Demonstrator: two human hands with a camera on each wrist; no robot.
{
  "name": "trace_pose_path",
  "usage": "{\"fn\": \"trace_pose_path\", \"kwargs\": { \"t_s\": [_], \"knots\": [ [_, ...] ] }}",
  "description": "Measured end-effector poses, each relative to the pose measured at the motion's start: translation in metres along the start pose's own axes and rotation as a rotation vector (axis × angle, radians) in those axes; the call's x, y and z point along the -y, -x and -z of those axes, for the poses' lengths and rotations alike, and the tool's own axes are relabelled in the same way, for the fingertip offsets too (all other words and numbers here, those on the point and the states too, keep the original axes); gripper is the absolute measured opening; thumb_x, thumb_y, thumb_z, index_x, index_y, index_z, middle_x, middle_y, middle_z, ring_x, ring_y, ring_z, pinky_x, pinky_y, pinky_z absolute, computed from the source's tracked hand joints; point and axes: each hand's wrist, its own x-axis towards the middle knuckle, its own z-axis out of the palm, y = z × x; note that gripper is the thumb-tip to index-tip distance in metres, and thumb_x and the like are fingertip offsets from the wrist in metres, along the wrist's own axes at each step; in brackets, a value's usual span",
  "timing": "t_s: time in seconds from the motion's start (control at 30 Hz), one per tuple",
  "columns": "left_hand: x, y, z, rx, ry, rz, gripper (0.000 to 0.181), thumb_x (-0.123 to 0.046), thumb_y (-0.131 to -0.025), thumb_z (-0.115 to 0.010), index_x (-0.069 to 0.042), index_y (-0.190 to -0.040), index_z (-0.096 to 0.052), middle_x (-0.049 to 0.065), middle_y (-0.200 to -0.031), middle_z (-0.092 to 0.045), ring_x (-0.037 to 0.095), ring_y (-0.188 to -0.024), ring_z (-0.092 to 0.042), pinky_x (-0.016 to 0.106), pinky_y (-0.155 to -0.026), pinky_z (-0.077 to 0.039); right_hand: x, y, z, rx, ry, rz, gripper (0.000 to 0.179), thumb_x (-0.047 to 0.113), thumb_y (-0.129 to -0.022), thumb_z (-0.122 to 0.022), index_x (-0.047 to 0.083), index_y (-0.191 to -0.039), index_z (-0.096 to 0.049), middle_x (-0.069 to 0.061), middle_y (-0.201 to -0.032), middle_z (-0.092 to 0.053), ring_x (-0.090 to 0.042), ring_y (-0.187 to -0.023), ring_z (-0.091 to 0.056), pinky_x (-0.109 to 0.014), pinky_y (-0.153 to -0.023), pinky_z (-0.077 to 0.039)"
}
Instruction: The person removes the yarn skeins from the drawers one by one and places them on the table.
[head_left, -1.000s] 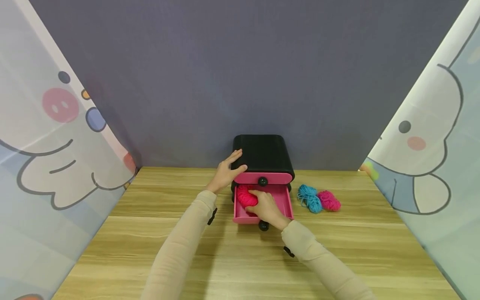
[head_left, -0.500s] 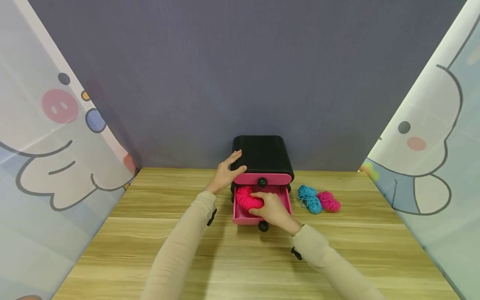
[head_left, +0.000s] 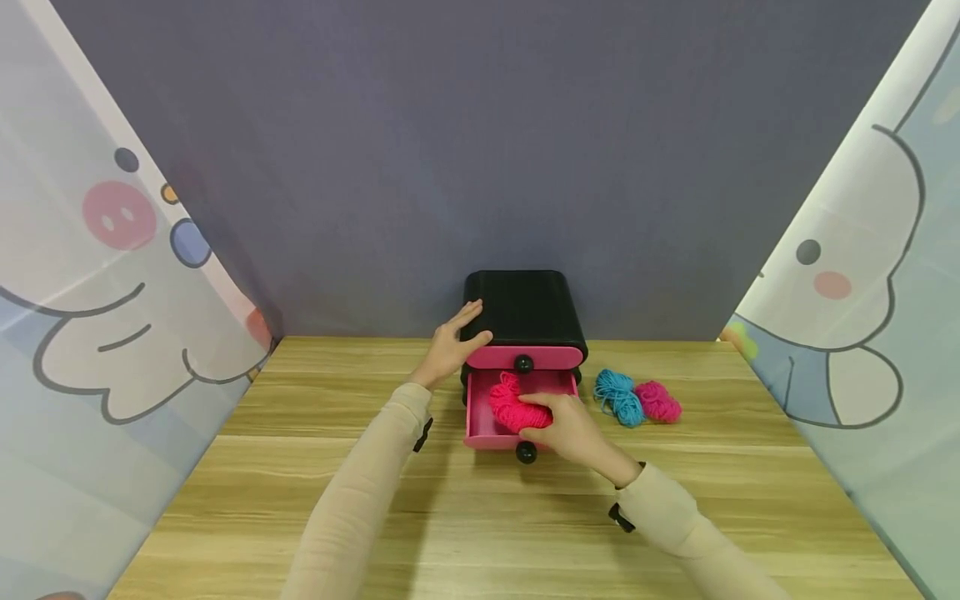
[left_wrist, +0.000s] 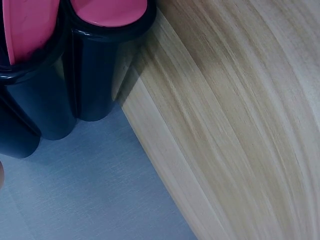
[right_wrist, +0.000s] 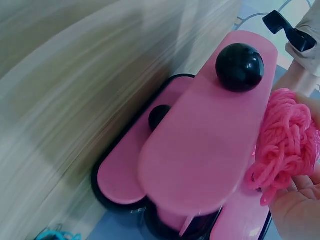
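A small black drawer cabinet (head_left: 525,304) with pink drawer fronts stands against the grey backdrop. One pink drawer (head_left: 480,417) with a round black knob (head_left: 527,452) is pulled out below a closed pink one. My left hand (head_left: 447,343) rests with extended fingers on the cabinet's upper left edge. Between the thumb and fingers of my right hand (head_left: 573,429) is a bright pink yarn skein (head_left: 517,408), over the drawer. In the right wrist view the skein (right_wrist: 285,140) overlaps the edge of the drawer front (right_wrist: 200,135), while the fingers partly hide it.
Right of the cabinet, a blue yarn skein (head_left: 619,397) and a magenta yarn skein (head_left: 658,402) lie side by side on the wooden table (head_left: 480,533). Another closed drawer (right_wrist: 122,175) sits below the pulled-out one. Cartoon-printed curtains (head_left: 97,292) flank the table.
My right hand has drawn the pink skein from the drawer's left side rightward and toward its front. The left hand has stayed on the cabinet.
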Motion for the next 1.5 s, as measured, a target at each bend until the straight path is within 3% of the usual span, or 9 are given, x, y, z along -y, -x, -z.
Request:
{"fn": "trace_pose_path", "kwargs": {
  "t_s": [0.27,0.4,0.57,0.67,0.8,0.9,1.07,1.23,1.5],
  "knots": [
    [-0.004,0.002,0.001,0.012,-0.003,0.006,0.064,-0.039,-0.085,-0.063,-0.026,-0.141,-0.036,-0.010,-0.150,-0.026,0.002,-0.139,-0.014,0.044,-0.113,-0.016,-0.014,0.016,0.017,-0.052,0.067,0.037,0.046,0.018,-0.070,-0.079,0.005,-0.112,-0.066,-0.015,-0.104,-0.067,-0.022,-0.083,-0.060,-0.028,-0.066,-0.045],
    [-0.004,0.002,0.001,0.012,-0.002,0.010,0.064,-0.039,-0.085,-0.063,-0.027,-0.141,-0.036,-0.011,-0.150,-0.026,0.002,-0.139,-0.014,0.043,-0.113,-0.017,-0.019,0.022,0.028,-0.074,0.092,0.034,0.046,0.017,-0.070,-0.079,0.004,-0.112,-0.066,-0.018,-0.100,-0.067,-0.013,-0.069,-0.050,-0.022,-0.054,-0.034],
    [0.000,0.001,0.000,0.005,-0.003,0.002,0.064,-0.041,-0.084,-0.063,-0.029,-0.141,-0.036,-0.012,-0.150,-0.026,0.003,-0.139,-0.014,0.044,-0.113,-0.016,-0.025,0.026,0.041,-0.095,0.102,-0.005,0.049,0.017,-0.070,-0.079,0.004,-0.115,-0.064,-0.017,-0.102,-0.066,-0.012,-0.065,-0.044,-0.021,-0.051,-0.031],
    [-0.001,0.001,0.001,0.005,0.002,0.002,0.064,-0.041,-0.085,-0.063,-0.028,-0.141,-0.036,-0.011,-0.151,-0.025,0.001,-0.139,-0.014,0.044,-0.113,-0.016,-0.029,0.028,0.049,-0.100,0.097,-0.036,0.051,0.018,-0.071,-0.078,0.005,-0.117,-0.063,-0.012,-0.095,-0.067,-0.011,-0.061,-0.041,-0.022,-0.050,-0.031],
    [-0.003,0.001,0.001,0.009,-0.001,-0.001,0.064,-0.040,-0.085,-0.063,-0.027,-0.142,-0.035,-0.009,-0.151,-0.025,0.002,-0.139,-0.014,0.044,-0.113,-0.016,-0.035,0.031,0.058,-0.101,0.091,-0.065,0.053,0.019,-0.072,-0.078,0.005,-0.120,-0.061,-0.002,-0.068,-0.062,-0.007,-0.049,-0.039,-0.021,-0.046,-0.031],
    [-0.003,0.001,0.001,0.015,0.002,-0.005,0.064,-0.039,-0.086,-0.062,-0.026,-0.142,-0.035,-0.009,-0.151,-0.024,0.004,-0.140,-0.013,0.045,-0.113,-0.015,-0.041,0.033,0.064,-0.115,0.100,-0.066,0.053,0.020,-0.072,-0.078,0.004,-0.120,-0.062,0.001,-0.059,-0.057,-0.006,-0.045,-0.037,-0.021,-0.044,-0.030],
    [-0.001,0.002,0.000,0.018,-0.002,-0.007,0.063,-0.038,-0.086,-0.062,-0.026,-0.142,-0.034,-0.010,-0.151,-0.023,0.005,-0.140,-0.013,0.046,-0.113,-0.015,-0.053,0.033,0.071,-0.183,0.078,-0.067,0.051,0.016,-0.071,-0.078,0.002,-0.117,-0.063,-0.013,-0.084,-0.067,-0.014,-0.061,-0.051,-0.021,-0.050,-0.038],
    [-0.002,0.002,0.001,0.015,-0.012,-0.001,0.064,-0.039,-0.086,-0.062,-0.027,-0.142,-0.035,-0.011,-0.151,-0.024,0.005,-0.140,-0.013,0.045,-0.113,-0.016,-0.073,0.032,0.075,-0.255,0.054,-0.059,0.049,0.012,-0.074,-0.076,-0.004,-0.117,-0.060,-0.025,-0.106,-0.064,-0.023,-0.080,-0.059,-0.020,-0.060,-0.045],
    [0.000,0.002,0.000,0.009,-0.014,-0.002,0.065,-0.041,-0.085,-0.063,-0.028,-0.141,-0.035,-0.009,-0.151,-0.024,0.007,-0.140,-0.014,0.047,-0.112,-0.016,-0.110,0.032,0.085,-0.333,0.095,-0.145,0.050,0.014,-0.078,-0.072,-0.007,-0.121,-0.056,-0.032,-0.110,-0.059,-0.032,-0.082,-0.060,-0.029,-0.062,-0.046]
  ]
}}
